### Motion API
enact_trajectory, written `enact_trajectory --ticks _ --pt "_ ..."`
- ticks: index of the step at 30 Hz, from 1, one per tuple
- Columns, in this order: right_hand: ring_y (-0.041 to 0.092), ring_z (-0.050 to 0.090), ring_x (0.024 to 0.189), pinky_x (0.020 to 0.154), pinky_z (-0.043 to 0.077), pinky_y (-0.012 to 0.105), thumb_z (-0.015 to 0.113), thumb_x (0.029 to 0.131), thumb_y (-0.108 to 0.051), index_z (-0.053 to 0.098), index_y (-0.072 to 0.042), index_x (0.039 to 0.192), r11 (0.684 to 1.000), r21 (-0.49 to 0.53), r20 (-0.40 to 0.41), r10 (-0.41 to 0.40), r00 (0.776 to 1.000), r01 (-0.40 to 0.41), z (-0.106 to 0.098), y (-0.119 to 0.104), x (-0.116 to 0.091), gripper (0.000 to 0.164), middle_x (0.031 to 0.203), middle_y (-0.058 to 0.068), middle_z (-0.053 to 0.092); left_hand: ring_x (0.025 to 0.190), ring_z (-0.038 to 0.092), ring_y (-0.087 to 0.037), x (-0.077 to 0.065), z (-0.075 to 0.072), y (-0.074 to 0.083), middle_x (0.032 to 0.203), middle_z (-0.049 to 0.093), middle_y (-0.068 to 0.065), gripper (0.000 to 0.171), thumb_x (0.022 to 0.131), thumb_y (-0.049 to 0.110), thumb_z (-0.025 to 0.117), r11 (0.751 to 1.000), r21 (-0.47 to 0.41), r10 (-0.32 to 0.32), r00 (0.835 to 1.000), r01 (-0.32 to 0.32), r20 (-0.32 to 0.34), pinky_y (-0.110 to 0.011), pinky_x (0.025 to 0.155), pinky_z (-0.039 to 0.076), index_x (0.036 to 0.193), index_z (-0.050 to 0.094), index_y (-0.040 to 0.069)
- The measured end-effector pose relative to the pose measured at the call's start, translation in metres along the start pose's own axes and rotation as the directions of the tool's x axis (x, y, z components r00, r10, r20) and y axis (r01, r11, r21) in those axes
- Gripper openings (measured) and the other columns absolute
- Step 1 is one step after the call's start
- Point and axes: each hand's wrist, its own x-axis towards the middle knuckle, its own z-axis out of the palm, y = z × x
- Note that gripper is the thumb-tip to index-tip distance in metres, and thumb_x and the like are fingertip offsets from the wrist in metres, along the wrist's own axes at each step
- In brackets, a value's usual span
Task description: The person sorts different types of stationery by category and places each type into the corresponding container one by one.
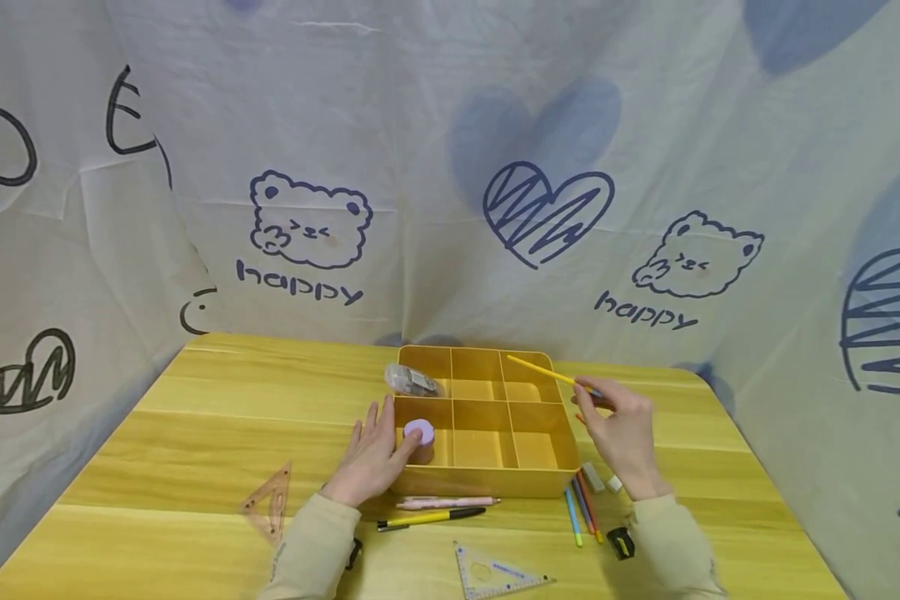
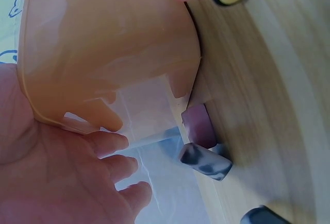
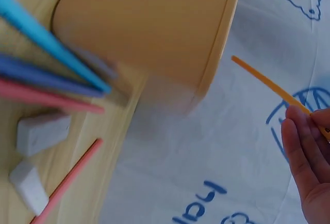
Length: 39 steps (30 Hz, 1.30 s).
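A yellow divided box (image 1: 487,481) stands at the back of the table. My left hand (image 1: 367,458) rests against its left wall, fingers extended along the outside and thumb over the rim beside a round lilac item (image 1: 418,431) in the front left compartment. In the left wrist view, the spread fingers of the left hand (image 2: 67,167) lie past the box wall (image 2: 113,33). Above the box's right side, my right hand (image 1: 621,425) pinches a thin yellow pencil (image 1: 540,367), tilted over the back right compartment. A clear and grey item (image 1: 412,381) leans in the back left compartment.
Front of the box lie a pink pen (image 1: 446,502) and a yellow-black pen (image 1: 438,517). Coloured pencils (image 1: 574,518) and white erasers (image 1: 592,477) lie right. A clear set square (image 1: 491,575) and an orange one (image 1: 270,502) are nearer. Two small blocks (image 2: 200,126) sit left.
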Motion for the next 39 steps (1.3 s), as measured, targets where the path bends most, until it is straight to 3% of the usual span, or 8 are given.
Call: enact_trajectory --ticks 4,7,14,20,29,39 --pt "0.027 0.074 0.063 0.059 0.060 0.033 0.076 0.080 0.010 0.076 0.007 0.093 0.999 -0.044 0.045 -0.016 0.999 0.018 0.010 -0.008 0.002 0.013 0.083 0.019 0.078 0.157 0.004 -0.045 0.000 0.000 0.000 0.166 0.012 -0.029 0.080 0.108 0.039 0.044 1.000 0.002 0.001 1.000 -0.001 -0.002 -0.063 0.126 0.003 0.158 0.004 -0.010" --pt "0.027 0.075 0.065 0.060 0.061 0.036 0.076 0.080 0.009 0.077 0.007 0.093 0.997 -0.070 0.072 -0.015 0.997 0.020 0.017 -0.013 0.004 0.013 0.085 0.020 0.078 0.156 0.005 -0.045 0.000 0.000 0.000 0.165 0.013 -0.030 0.080 0.108 0.039 0.044 1.000 0.004 0.002 1.000 -0.002 -0.003 -0.063 0.126 0.003 0.158 0.005 -0.010" --pt "0.030 0.076 0.068 0.061 0.062 0.037 0.073 0.081 0.011 0.076 0.009 0.095 0.993 -0.114 0.156 -0.025 0.988 0.043 0.029 -0.026 0.009 0.014 0.087 0.023 0.077 0.156 0.005 -0.045 0.000 0.000 0.000 0.165 0.013 -0.030 0.080 0.108 0.038 0.044 1.000 -0.004 -0.002 1.000 0.002 -0.002 -0.063 0.126 0.003 0.158 0.004 -0.010" --pt "0.031 0.076 0.073 0.064 0.063 0.037 0.072 0.084 0.007 0.075 0.009 0.099 0.990 -0.142 0.245 0.029 0.969 0.006 0.038 -0.032 0.011 0.015 0.090 0.024 0.077 0.156 0.005 -0.046 0.000 0.001 -0.001 0.165 0.013 -0.030 0.079 0.108 0.038 0.044 1.000 0.001 0.005 1.000 -0.005 -0.007 -0.063 0.126 0.004 0.158 0.004 -0.010" --pt "0.029 0.075 0.067 0.061 0.061 0.038 0.071 0.088 0.001 0.077 0.005 0.098 0.981 -0.193 0.292 0.052 0.955 0.006 0.052 -0.032 0.016 0.012 0.084 0.019 0.078 0.156 0.006 -0.046 0.001 0.001 -0.002 0.165 0.013 -0.030 0.079 0.108 0.037 0.044 1.000 -0.004 0.011 1.000 -0.011 -0.008 -0.063 0.126 0.004 0.157 0.005 -0.010" --pt "0.022 0.064 0.055 0.051 0.051 0.036 0.072 0.091 -0.006 0.077 -0.003 0.089 0.956 -0.295 0.341 0.100 0.935 0.005 0.065 -0.030 0.016 0.007 0.073 0.011 0.075 0.156 0.006 -0.046 0.002 0.001 -0.002 0.165 0.014 -0.030 0.080 0.108 0.038 0.044 1.000 0.003 0.007 1.000 -0.007 -0.008 -0.064 0.126 0.004 0.157 0.005 -0.010"
